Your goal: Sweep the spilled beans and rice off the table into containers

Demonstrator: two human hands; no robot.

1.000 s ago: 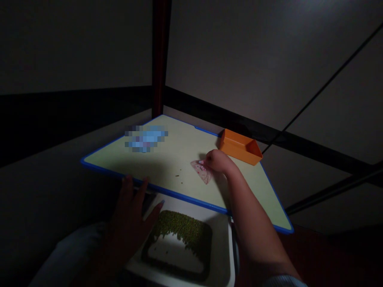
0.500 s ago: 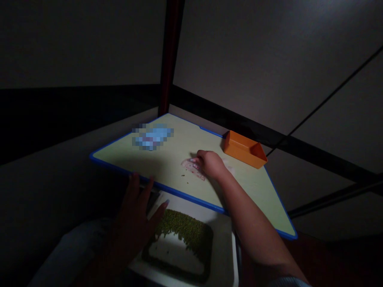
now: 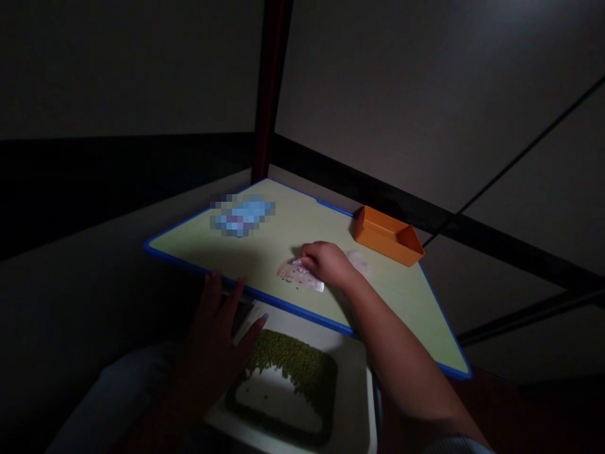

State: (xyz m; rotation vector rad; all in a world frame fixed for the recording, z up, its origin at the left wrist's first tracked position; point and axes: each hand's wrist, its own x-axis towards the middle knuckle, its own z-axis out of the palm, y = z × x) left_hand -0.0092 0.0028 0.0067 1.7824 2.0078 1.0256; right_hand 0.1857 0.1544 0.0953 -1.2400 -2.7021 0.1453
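Note:
My right hand [image 3: 326,261] is closed on a thin, pink patterned flat piece [image 3: 302,276] with a curved edge; its exact kind is unclear. The piece is low over the pale yellow tabletop [image 3: 283,214] or touching it. A few small green grains [image 3: 297,288] lie along its near side. My left hand [image 3: 222,328], dim in shadow, has its fingers spread by the table's blue front edge, next to a white tub [image 3: 347,378]. Inside the tub, many small green grains [image 3: 302,359], like mung beans, lie mostly along the far side.
An orange open box [image 3: 390,243] stands at the table's back right. Towards the back left lies a blurred light blue item [image 3: 243,215]. A faint whitish patch [image 3: 359,263] shows beside my right wrist. Walls meet in a corner behind the table.
My right hand has moved a little left and nearer to me with the flat piece, which now reaches the loose grains. My left hand stays where it was.

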